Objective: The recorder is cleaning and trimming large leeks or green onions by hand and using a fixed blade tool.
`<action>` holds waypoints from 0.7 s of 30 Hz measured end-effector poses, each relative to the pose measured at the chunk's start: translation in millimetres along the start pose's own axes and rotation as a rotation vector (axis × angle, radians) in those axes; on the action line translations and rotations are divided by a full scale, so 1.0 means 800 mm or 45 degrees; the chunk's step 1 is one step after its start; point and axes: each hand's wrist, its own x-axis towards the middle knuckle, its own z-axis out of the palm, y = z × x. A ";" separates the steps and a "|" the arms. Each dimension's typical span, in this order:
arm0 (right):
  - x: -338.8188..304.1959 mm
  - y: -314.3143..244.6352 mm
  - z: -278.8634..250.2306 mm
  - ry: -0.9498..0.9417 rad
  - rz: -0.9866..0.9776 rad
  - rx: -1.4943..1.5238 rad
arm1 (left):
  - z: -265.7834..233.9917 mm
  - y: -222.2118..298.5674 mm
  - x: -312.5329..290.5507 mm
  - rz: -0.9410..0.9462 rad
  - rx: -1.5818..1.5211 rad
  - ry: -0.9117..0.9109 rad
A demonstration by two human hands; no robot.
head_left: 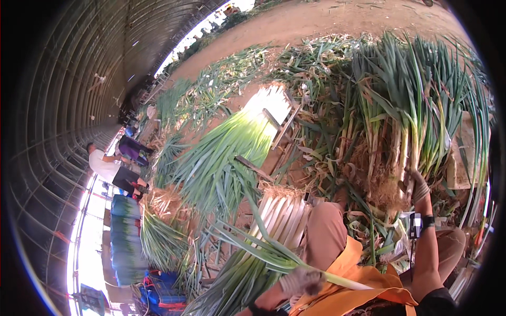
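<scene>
My left hand (pixel 301 282), in a pale work glove, is closed around a trimmed green onion (pixel 337 280). Its white end lies over my orange apron (pixel 363 271), and its leaves point up and left. My right hand (pixel 417 185), also gloved, reaches forward to the right. Its fingers are around the lower stalk of a green onion in a standing heap of untrimmed green onions (pixel 392 118), close to the brown roots (pixel 383 187). Cleaned green onions (pixel 282 210) lie stacked with white ends together, left of my knee.
A bundle of green onions (pixel 226 150) rests in a wooden frame (pixel 284 126) ahead. Stripped leaves (pixel 321 68) litter the ground. At far left, a person in a white shirt (pixel 104 166) stands beside wrapped green bundles (pixel 125 239). A blue bag (pixel 162 292) lies at lower left.
</scene>
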 end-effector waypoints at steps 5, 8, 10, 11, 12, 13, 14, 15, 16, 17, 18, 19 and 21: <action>-0.035 -0.052 0.045 -0.245 -0.054 -0.134 | 0.044 0.109 0.095 0.862 0.904 -0.013; -0.063 -0.097 0.067 -0.171 -0.104 -0.349 | 0.099 0.121 0.206 1.149 0.840 0.001; -0.068 -0.121 0.079 -0.339 -0.125 -0.342 | 0.116 0.115 0.256 1.187 1.258 0.140; -0.078 -0.141 0.086 -0.515 -0.105 -0.122 | 0.131 0.107 0.271 1.234 1.406 0.250; -0.100 -0.159 0.098 -0.536 -0.116 0.027 | 0.153 0.113 0.263 1.079 1.517 0.164; -0.110 -0.168 0.107 -0.564 -0.121 0.177 | 0.172 0.118 0.250 0.918 1.622 0.090; -0.119 -0.161 0.112 -0.524 -0.193 0.253 | 0.172 0.097 0.260 0.852 1.804 -0.076; -0.125 -0.144 0.115 -0.516 -0.248 0.167 | 0.170 0.061 0.278 0.777 1.978 -0.240; -0.117 -0.119 0.098 -0.421 -0.197 0.111 | 0.167 0.041 0.289 0.696 2.151 -0.403; -0.104 -0.099 0.069 -0.310 -0.172 0.058 | 0.174 0.042 0.281 0.750 2.142 -0.425; -0.080 -0.075 0.047 0.057 0.059 -0.351 | 0.176 0.040 0.266 0.779 2.120 -0.435; -0.061 -0.051 0.026 0.429 0.299 -0.759 | 0.178 0.037 0.245 0.804 2.089 -0.446; -0.069 -0.002 -0.036 0.278 0.466 -0.706 | 0.180 0.066 0.202 0.894 1.994 -0.472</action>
